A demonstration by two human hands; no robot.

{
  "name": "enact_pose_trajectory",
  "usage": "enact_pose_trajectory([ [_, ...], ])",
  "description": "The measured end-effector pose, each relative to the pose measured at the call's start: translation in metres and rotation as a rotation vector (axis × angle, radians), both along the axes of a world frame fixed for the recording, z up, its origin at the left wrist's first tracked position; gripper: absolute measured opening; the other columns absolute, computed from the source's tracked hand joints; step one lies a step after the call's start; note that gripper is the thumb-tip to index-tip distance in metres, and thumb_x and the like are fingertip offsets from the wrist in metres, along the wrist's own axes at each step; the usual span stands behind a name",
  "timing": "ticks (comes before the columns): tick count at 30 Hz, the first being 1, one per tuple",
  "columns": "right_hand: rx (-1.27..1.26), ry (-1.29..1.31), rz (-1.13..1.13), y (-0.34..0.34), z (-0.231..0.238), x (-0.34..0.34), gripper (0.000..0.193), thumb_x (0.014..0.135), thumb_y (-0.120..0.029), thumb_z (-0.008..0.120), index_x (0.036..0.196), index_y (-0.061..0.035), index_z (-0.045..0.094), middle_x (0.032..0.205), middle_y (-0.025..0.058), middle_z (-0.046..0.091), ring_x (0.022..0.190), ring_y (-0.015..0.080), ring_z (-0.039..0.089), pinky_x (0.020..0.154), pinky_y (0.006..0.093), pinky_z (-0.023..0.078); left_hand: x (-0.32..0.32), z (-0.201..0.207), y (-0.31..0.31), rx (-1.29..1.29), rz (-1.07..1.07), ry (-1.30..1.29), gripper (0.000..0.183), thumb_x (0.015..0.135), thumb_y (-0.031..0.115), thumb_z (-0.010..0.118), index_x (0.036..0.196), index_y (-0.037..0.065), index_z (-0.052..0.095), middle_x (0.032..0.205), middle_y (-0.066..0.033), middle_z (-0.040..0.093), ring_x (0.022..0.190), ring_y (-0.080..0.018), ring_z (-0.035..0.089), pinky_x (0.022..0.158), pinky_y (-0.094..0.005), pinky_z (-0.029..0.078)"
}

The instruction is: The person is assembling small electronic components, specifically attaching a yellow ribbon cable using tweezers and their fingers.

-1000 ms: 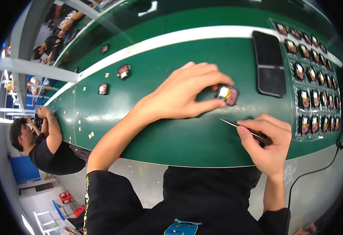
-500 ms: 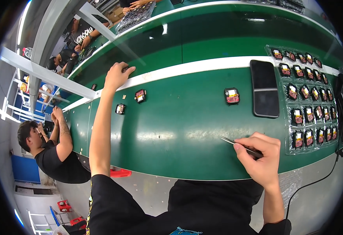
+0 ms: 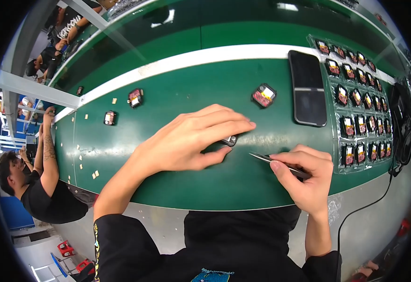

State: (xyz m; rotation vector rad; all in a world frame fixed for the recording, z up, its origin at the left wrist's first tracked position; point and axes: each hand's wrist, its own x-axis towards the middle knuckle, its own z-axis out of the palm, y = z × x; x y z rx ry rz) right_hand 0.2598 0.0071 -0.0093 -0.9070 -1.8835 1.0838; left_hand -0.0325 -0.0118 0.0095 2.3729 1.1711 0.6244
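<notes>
On the green bench (image 3: 186, 190), left hand (image 3: 191, 141) arched over a mostly hidden black module (image 3: 232, 140), can't tell if gripped; right hand (image 3: 305, 179) held tweezers (image 3: 263, 158), tips just right of module.

Hands, left (image 3: 193, 141): drawn back from white rail (image 3: 168, 61) | now covering most of a small black unit (image 3: 232, 140)

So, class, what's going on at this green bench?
A person's left hand is over a small black unit on the green bench, hiding most of it. The right hand holds tweezers, their tips apart from the unit. Another black unit lies beside a dark slab-shaped device, and similar units sit in clear trays at the right.
</notes>
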Motion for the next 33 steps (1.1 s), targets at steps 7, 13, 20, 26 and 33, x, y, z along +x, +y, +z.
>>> enact_pose_trajectory([
  [7, -0.028, 0.018, 0.002, 0.002, -0.004, -0.003, 0.010, 0.087, 0.003, 0.083, 0.097, 0.0043, 0.084, 0.068, 0.0052, 0.068, 0.052, 0.0044, 0.053, 0.048, 0.0235, 0.035, 0.001, -0.011, -0.006, 0.068, 0.182, -0.008, 0.072, 0.072, 0.013, 0.098, 0.138, 0.004, 0.072, 0.129, -0.0136, 0.071, 0.120, -0.0352, 0.065, 0.102, -0.0446, 0.054],
  [13, 0.001, -0.013, -0.013, 0.003, -0.007, -0.004, 0.008, 0.087, 0.002, 0.083, 0.095, 0.0043, 0.083, 0.067, 0.0042, 0.067, 0.052, 0.0049, 0.053, 0.049, 0.0241, 0.035, -0.002, -0.019, -0.003, 0.076, 0.144, -0.034, 0.059, 0.072, 0.017, 0.097, 0.126, 0.003, 0.077, 0.120, -0.0107, 0.070, 0.109, -0.0309, 0.064, 0.093, -0.0420, 0.052],
  [20, -0.114, 0.028, -0.040, 0.003, -0.008, -0.005, 0.007, 0.088, 0.001, 0.083, 0.094, 0.0041, 0.083, 0.068, 0.0045, 0.066, 0.055, 0.0054, 0.057, 0.050, 0.0238, 0.037, 0.007, -0.016, -0.012, 0.013, 0.117, -0.038, 0.054, 0.075, 0.026, 0.095, 0.123, 0.005, 0.078, 0.113, -0.0086, 0.072, 0.101, -0.0289, 0.065, 0.095, -0.0404, 0.048],
  [26, -0.063, -0.026, -0.047, 0.002, -0.008, -0.009, 0.003, 0.085, 0.003, 0.081, 0.088, 0.0026, 0.081, 0.065, 0.0038, 0.064, 0.052, 0.0064, 0.055, 0.049, 0.0249, 0.036, 0.009, -0.016, -0.014, -0.051, 0.075, -0.016, 0.058, 0.073, 0.031, 0.096, 0.123, 0.006, 0.080, 0.108, -0.0066, 0.074, 0.098, -0.0265, 0.066, 0.093, -0.0396, 0.047],
  [33, 0.094, -0.106, 0.035, 0.005, -0.011, -0.011, 0.008, 0.084, 0.006, 0.081, 0.092, 0.0038, 0.083, 0.069, 0.0062, 0.069, 0.055, 0.0084, 0.059, 0.051, 0.0239, 0.038, 0.009, -0.021, -0.011, 0.016, 0.089, -0.020, 0.063, 0.067, 0.035, 0.097, 0.118, 0.002, 0.082, 0.098, -0.0085, 0.074, 0.091, -0.0261, 0.066, 0.088, -0.0375, 0.047],
])
